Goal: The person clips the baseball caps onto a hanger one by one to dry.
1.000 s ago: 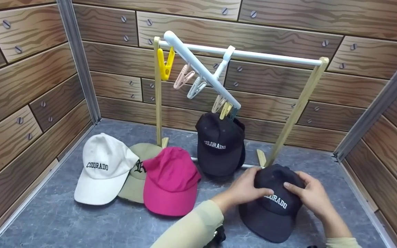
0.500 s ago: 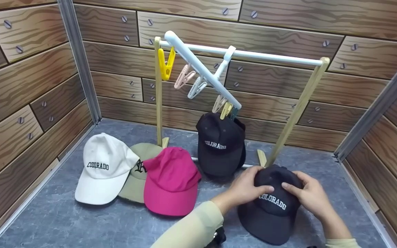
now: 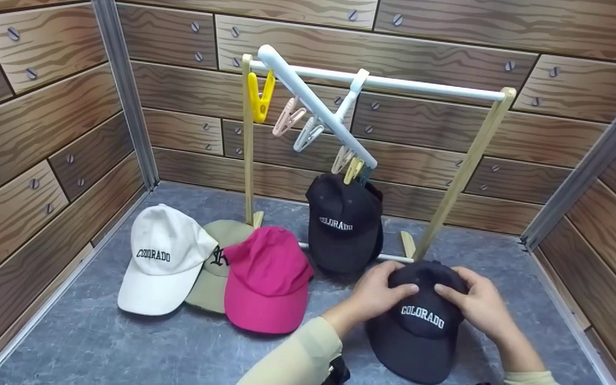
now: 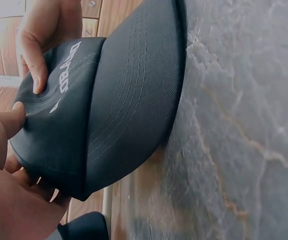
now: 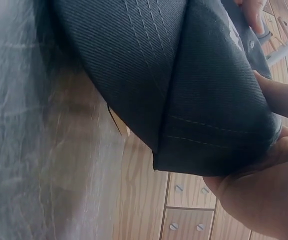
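Both hands hold a black cap [image 3: 420, 342] with white COLORADO lettering at the front right of the table, its brim toward the camera. My left hand [image 3: 380, 289] grips the crown's left side, thumb on the front and fingers behind. On the crown's right side my right hand [image 3: 482, 299] does the same. In the left wrist view the curled fingers of the left hand [image 4: 14, 175] show under the cap's edge. The right wrist view shows the right hand [image 5: 263, 190] around the crown's side. Behind, another black cap [image 3: 343, 243] hangs from clothespins.
A white hanger [image 3: 313, 104] with several clothespins hangs on the rack's white bar [image 3: 431, 88]. A yellow clothespin [image 3: 261, 99] is at its left end. At left lie a white cap [image 3: 158, 267], an olive cap [image 3: 209, 286] and a magenta cap [image 3: 268, 280], overlapping.
The held black cap has shifted slightly left and toward the camera with both hands, and its lettering shows more fully between the thumbs. The other caps lie as before.
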The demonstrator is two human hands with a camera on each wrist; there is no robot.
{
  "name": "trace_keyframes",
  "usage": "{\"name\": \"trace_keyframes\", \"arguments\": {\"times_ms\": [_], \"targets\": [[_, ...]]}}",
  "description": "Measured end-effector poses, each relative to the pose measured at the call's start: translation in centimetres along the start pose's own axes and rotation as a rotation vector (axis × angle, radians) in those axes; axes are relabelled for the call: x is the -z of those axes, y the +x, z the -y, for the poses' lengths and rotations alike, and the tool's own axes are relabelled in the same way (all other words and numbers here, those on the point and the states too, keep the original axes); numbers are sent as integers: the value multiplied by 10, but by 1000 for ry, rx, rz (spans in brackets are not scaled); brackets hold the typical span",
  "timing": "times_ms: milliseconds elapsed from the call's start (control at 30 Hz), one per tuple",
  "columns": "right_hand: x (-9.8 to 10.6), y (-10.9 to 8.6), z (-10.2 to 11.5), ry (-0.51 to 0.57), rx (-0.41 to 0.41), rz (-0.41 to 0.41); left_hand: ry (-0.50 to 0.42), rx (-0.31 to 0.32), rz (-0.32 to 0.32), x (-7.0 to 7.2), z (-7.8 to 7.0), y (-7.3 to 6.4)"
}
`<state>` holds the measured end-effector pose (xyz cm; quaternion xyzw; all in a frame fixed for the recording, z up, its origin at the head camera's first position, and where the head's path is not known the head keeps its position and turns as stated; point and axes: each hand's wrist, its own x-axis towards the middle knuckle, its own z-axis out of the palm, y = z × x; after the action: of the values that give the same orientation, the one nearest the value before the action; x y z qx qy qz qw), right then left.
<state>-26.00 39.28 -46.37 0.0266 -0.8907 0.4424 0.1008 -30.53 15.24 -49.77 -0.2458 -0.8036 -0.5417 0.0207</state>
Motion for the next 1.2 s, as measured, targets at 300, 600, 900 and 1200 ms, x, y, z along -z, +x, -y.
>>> {"name": "trace_keyframes", "arguments": {"times_ms": [300, 600, 900, 1200], "targets": [[-3, -2, 2, -24, 9, 19, -39, -12, 12, 6, -2, -4], [-6, -4, 8, 10, 32, 33, -124, -42, 24, 12, -3, -5], [-9, -5, 12, 18, 31, 40, -172, -44, 59, 17, -2, -8], [-13, -7, 16, 22, 43, 34, -200, -78, 65, 23, 1, -9]]}}
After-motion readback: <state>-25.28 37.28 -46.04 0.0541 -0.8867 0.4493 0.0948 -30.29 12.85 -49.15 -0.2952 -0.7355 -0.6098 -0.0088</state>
